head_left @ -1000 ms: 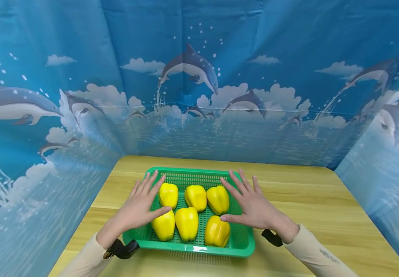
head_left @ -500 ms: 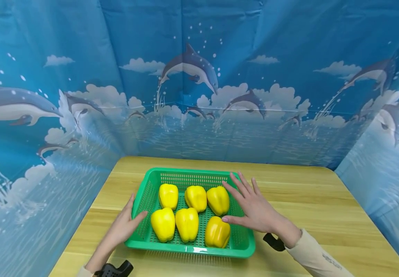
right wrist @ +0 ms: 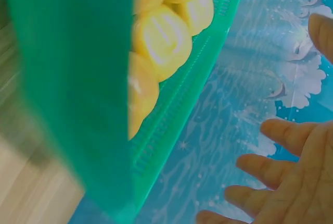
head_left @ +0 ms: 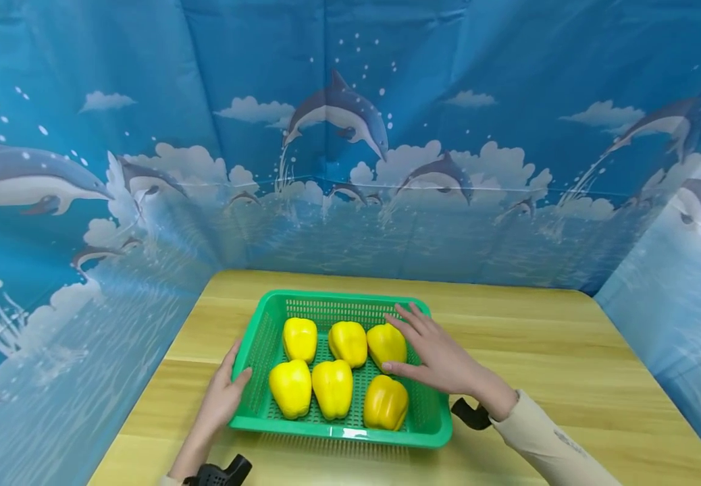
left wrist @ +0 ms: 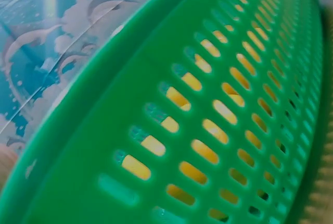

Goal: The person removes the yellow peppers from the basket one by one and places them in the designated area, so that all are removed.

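Note:
Several yellow bell peppers (head_left: 332,389) lie in a green plastic basket (head_left: 341,439) with slotted walls. My left hand (head_left: 223,391) is at the basket's left rim, fingers fairly straight along the outside and thumb over the rim. The left wrist view is filled by the basket's outer wall (left wrist: 78,135), with yellow showing through the slots and only bits of the hand at the edges. Over the basket's right side my right hand (head_left: 438,354) is spread, partly covering the back-right pepper (head_left: 385,343). In the right wrist view its fingers (right wrist: 283,135) are apart, holding nothing.
The basket stands on a wood-grain table (head_left: 527,378). A blue curtain printed with dolphins (head_left: 350,223) closes in the back and both sides. Black wrist devices sit on the left wrist (head_left: 219,472) and right wrist (head_left: 471,413).
My left hand has drawn back from over the peppers to the basket's left rim. My right hand has turned slightly and shifted a little left over the right side. The peppers stay in place.

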Action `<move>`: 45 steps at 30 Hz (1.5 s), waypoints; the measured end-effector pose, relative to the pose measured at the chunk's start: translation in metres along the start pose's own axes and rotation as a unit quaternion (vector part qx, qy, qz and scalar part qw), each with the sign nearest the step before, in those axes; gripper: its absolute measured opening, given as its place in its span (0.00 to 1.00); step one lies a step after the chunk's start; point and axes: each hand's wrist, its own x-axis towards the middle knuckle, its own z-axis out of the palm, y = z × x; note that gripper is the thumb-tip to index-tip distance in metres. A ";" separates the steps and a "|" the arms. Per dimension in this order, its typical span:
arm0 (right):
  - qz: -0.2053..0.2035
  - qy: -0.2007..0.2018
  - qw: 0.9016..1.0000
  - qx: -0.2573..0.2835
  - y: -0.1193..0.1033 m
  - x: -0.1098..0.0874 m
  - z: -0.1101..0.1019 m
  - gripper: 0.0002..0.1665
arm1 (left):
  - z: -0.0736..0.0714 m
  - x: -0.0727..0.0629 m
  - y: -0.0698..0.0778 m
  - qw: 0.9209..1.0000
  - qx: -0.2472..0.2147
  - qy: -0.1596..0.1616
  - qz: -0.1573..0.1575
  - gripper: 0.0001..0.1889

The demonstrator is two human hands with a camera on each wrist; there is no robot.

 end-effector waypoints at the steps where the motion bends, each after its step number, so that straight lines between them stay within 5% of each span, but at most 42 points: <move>1: 0.007 -0.005 1.000 0.010 -0.001 0.004 -0.001 0.48 | 0.001 0.001 0.000 1.000 -0.005 0.000 -0.002 0.32; 15: 0.066 -0.069 0.994 0.061 -0.024 0.043 0.004 0.49 | 0.002 0.000 0.001 0.999 -0.050 0.004 -0.016 0.31; 33: 0.047 -0.089 0.991 0.086 -0.057 0.111 0.049 0.47 | 0.002 0.001 0.000 0.997 -0.063 0.031 -0.013 0.31; 45: 0.127 -0.100 0.982 0.098 -0.071 0.149 0.073 0.51 | 0.003 0.001 -0.005 0.997 -0.063 0.042 -0.009 0.31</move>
